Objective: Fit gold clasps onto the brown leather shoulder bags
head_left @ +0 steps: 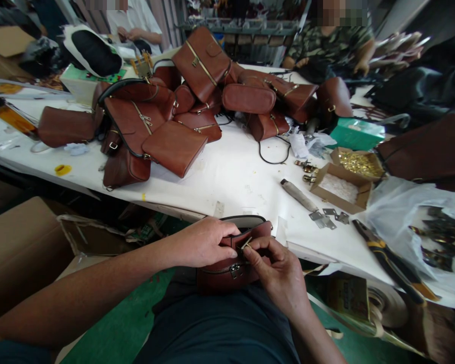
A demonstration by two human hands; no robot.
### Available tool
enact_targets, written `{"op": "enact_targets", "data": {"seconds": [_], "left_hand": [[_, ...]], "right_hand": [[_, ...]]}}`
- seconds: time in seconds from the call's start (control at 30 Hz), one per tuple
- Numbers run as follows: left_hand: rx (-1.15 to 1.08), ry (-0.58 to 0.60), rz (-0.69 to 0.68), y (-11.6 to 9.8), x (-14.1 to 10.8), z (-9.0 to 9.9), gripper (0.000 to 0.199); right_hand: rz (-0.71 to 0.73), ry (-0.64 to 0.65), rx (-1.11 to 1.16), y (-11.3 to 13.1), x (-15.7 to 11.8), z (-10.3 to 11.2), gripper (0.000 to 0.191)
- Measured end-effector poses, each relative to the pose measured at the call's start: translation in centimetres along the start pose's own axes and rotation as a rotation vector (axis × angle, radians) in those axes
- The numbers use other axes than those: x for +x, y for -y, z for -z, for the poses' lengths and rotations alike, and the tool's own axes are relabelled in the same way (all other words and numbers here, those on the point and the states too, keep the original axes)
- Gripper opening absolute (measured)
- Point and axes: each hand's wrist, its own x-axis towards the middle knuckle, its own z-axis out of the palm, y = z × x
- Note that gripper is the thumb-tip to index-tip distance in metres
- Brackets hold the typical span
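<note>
With our left fingers (228, 230) nearly closed, we grip the front rim of one zipped, brown leather bag (216, 280), which sits just below them at the near edge of the white table (235, 164). Our right fingers (269, 243) pinch one small, thin metal piece (246, 243) against its front. Beyond our fingers lie many brown leather bags (176, 149), too overlapped to count. Right of our fingers are two open cardboard boxes (331, 198) and one pair of black-and-yellow pliers (394, 260).
</note>
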Motion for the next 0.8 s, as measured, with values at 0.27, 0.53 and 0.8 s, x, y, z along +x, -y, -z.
{"op": "enact_targets", "data": {"seconds": [0.27, 0.53, 0.8], "left_hand": [[-0.056, -0.033, 0.031, 0.3, 0.1, -0.3, 0.007], [0.063, -0.043, -0.014, 0.2, -0.3, -0.9, 0.008], [0.053, -0.124, -0.031, -0.2, -0.7, -0.8, 0.012]], "right_hand": [[0.09, -0.023, -0.028, 0.1, -0.1, -0.5, 0.016], [0.288, -0.3, -0.293, 0.1, -0.4, -2.3, 0.009], [0.216, -0.328, -0.421, -0.6, -0.5, -2.3, 0.012]]}}
